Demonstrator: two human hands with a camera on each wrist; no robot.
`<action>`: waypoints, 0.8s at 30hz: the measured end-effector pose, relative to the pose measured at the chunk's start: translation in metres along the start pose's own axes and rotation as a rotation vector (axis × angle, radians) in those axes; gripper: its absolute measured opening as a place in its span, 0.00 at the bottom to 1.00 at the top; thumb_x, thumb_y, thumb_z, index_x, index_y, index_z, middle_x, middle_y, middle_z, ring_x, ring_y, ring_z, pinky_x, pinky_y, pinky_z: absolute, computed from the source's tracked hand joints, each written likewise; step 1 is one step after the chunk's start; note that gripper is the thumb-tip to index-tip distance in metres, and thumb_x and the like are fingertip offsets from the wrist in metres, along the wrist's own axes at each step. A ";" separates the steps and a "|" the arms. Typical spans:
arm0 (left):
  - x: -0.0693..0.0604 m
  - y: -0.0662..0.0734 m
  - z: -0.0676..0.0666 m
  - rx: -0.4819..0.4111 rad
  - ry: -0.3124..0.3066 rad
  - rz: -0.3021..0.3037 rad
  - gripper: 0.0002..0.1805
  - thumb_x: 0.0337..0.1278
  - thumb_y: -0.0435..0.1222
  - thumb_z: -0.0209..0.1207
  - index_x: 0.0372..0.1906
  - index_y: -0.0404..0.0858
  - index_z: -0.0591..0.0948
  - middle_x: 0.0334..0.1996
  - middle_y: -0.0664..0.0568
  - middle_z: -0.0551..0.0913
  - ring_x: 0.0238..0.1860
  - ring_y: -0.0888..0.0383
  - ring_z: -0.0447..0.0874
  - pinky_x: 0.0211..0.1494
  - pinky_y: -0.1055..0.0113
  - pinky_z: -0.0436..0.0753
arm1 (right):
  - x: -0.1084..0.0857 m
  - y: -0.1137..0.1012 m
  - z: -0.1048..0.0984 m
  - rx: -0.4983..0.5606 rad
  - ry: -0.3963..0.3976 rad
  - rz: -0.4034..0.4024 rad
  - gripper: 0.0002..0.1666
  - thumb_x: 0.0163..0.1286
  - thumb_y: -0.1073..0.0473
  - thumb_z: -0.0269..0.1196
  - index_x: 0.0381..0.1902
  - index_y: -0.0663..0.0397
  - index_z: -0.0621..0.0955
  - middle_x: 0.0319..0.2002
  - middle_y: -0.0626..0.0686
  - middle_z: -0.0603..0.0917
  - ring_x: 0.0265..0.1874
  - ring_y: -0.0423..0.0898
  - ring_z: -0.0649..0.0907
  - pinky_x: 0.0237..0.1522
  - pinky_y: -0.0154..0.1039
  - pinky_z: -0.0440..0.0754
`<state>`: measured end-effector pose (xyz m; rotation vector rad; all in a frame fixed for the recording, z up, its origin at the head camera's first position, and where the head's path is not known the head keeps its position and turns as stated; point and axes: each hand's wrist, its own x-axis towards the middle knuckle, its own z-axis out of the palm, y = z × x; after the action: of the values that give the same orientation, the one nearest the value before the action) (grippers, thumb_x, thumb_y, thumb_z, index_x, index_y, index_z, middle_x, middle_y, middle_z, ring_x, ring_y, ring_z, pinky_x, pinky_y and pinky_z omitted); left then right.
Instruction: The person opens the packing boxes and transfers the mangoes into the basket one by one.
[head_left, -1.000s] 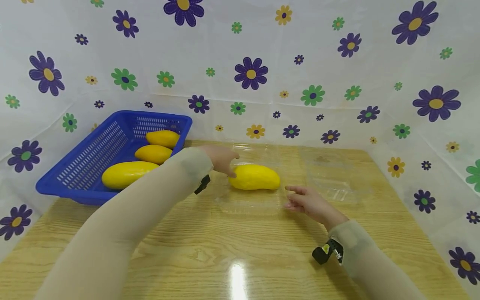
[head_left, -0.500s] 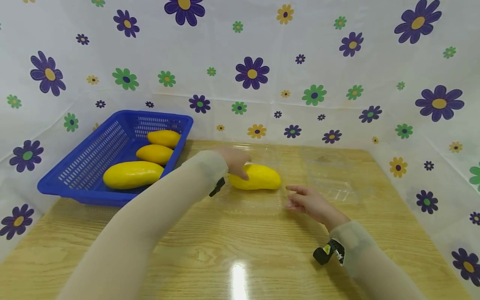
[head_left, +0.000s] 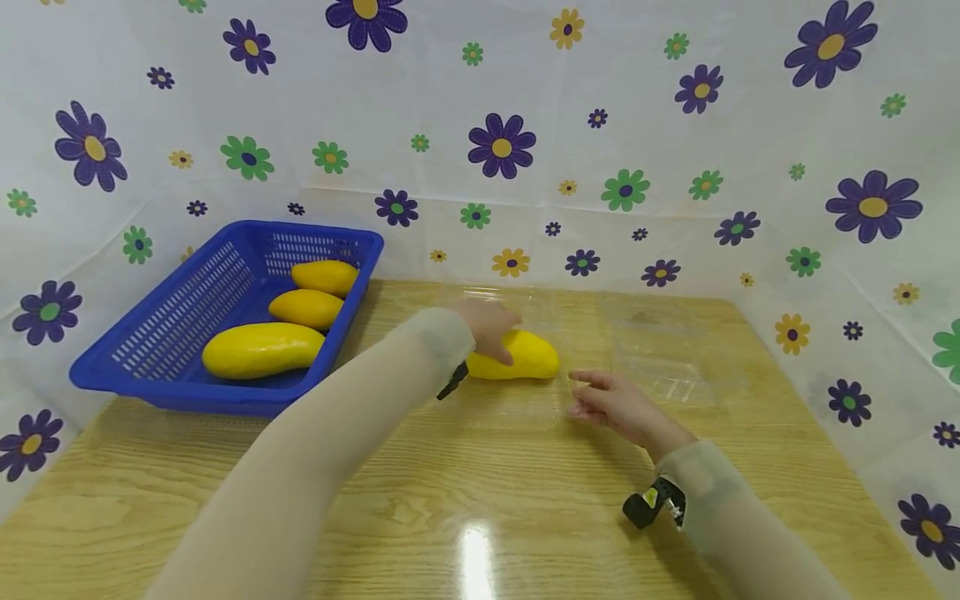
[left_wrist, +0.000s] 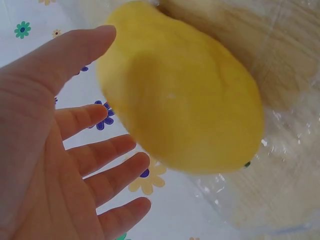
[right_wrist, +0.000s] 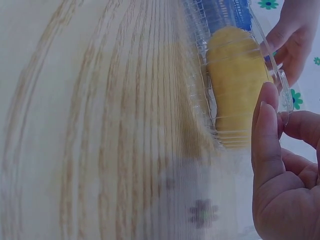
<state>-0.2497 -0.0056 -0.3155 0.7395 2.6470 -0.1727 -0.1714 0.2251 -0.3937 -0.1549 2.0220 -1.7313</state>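
Observation:
A yellow mango lies in a clear plastic clamshell box on the table; the box's see-through walls are hard to make out. My left hand hovers at the mango's left end, covering that part in the head view. Its fingers are spread and nearly straight along the mango's side in the left wrist view; whether they touch it I cannot tell. At the box's right side, my right hand pinches the rim between thumb and index finger, as the right wrist view shows.
A blue plastic basket at the left holds several mangoes, with one large mango nearest. Another clear plastic box stands open to the right. A flowered white sheet closes off the back and sides of the wooden table.
My left hand has moved right, from beside the mango's left end to over it. The right hand, the mango and the box have stayed put.

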 end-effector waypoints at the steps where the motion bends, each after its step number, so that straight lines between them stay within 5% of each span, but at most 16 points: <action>1: 0.001 0.001 0.000 0.008 0.001 -0.001 0.41 0.54 0.57 0.58 0.70 0.49 0.59 0.66 0.52 0.65 0.64 0.53 0.64 0.66 0.55 0.63 | 0.000 0.000 0.000 0.002 0.002 0.000 0.29 0.73 0.66 0.47 0.68 0.71 0.56 0.33 0.54 0.77 0.32 0.42 0.82 0.41 0.34 0.81; 11: 0.007 0.004 0.012 -0.016 0.001 -0.012 0.40 0.55 0.54 0.59 0.70 0.47 0.60 0.64 0.51 0.67 0.61 0.54 0.67 0.65 0.56 0.65 | 0.003 0.000 0.004 0.004 0.000 -0.016 0.29 0.72 0.66 0.48 0.67 0.73 0.57 0.35 0.56 0.78 0.31 0.41 0.82 0.40 0.34 0.81; 17: 0.001 0.007 0.016 0.041 0.037 -0.010 0.34 0.57 0.50 0.59 0.66 0.44 0.64 0.60 0.51 0.71 0.56 0.55 0.72 0.60 0.57 0.70 | 0.003 -0.001 0.008 0.006 -0.013 -0.011 0.29 0.73 0.65 0.48 0.67 0.74 0.56 0.31 0.53 0.78 0.31 0.40 0.81 0.40 0.33 0.81; 24: 0.014 0.011 0.022 0.042 0.106 0.028 0.32 0.52 0.49 0.64 0.61 0.44 0.68 0.54 0.51 0.73 0.49 0.56 0.74 0.56 0.59 0.74 | 0.001 0.001 0.001 0.001 0.002 -0.019 0.29 0.73 0.65 0.47 0.67 0.73 0.56 0.33 0.54 0.78 0.31 0.40 0.81 0.40 0.33 0.81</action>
<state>-0.2477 0.0053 -0.3416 0.8200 2.7389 -0.1870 -0.1716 0.2236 -0.3947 -0.1727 2.0276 -1.7451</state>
